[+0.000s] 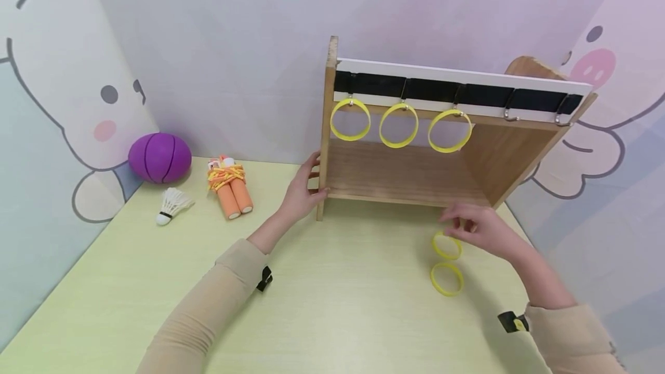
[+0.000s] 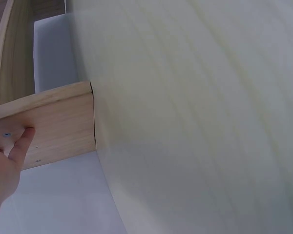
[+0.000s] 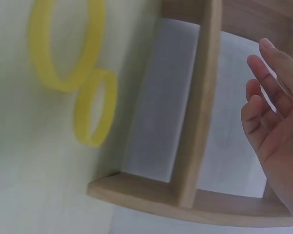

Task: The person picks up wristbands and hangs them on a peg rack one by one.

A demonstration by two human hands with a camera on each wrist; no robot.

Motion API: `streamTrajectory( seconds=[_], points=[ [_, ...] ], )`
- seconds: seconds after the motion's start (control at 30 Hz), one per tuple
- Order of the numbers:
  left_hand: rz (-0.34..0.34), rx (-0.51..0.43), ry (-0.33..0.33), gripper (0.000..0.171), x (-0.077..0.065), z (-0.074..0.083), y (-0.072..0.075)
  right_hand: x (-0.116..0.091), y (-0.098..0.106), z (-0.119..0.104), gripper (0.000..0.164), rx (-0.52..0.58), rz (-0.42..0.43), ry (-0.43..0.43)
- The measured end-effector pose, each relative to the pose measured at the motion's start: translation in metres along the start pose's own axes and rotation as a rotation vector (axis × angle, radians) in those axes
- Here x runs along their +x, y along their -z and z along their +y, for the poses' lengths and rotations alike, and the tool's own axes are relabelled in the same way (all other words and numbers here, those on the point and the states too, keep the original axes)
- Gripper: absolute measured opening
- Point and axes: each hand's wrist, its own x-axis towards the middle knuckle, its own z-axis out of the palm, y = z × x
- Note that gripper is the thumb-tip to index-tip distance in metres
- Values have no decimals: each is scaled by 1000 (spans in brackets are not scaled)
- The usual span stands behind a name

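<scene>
My left hand rests against the outer side of a wooden rack, its fingertips touching the side panel in the left wrist view. Three yellow rings hang from hooks along the rack's front: a left ring, a middle ring and a right ring. Over the table my right hand hovers with fingers loosely bent and nothing between them, as the right wrist view shows. Below it, two more yellow rings lie on the table, the farther one and the nearer one.
Two hooks at the right end, an inner hook and an outer hook, carry no ring. At the table's left lie a purple ball, a shuttlecock and an orange-handled bundle. Printed cloth walls surround the table.
</scene>
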Motion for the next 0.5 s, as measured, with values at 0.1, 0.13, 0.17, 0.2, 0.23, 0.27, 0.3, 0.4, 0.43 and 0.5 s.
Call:
streamTrajectory(
  seconds=[0.1,0.13,0.17,0.2,0.23,0.27,0.3,0.4,0.43,0.5],
  points=[
    [0,5,-5,88,0,0,0,-7,-9,10,32,15,-44,-22],
    [0,6,-7,88,0,0,0,-9,-12,12,31,19,-55,-25],
    [-1,5,-9,88,0,0,0,-11,-15,15,29,26,-70,-32],
    [0,4,-13,88,0,-1,0,-14,-18,16,28,34,-84,-46],
    [0,3,-16,88,0,-2,0,-16,-21,18,28,42,-95,-50],
    [1,4,-18,88,0,-2,0,-17,-24,19,27,47,-105,-56],
    [1,4,-19,88,0,-3,0,-18,-26,19,26,57,-118,-64],
    [3,6,-18,88,1,-3,0,-21,-33,22,24,91,-159,-74],
    [3,8,-17,88,1,-3,-1,-22,-35,23,23,101,-173,-65],
    [3,11,-16,88,0,-3,-1,-23,-39,26,22,122,-203,-47]
  ],
)
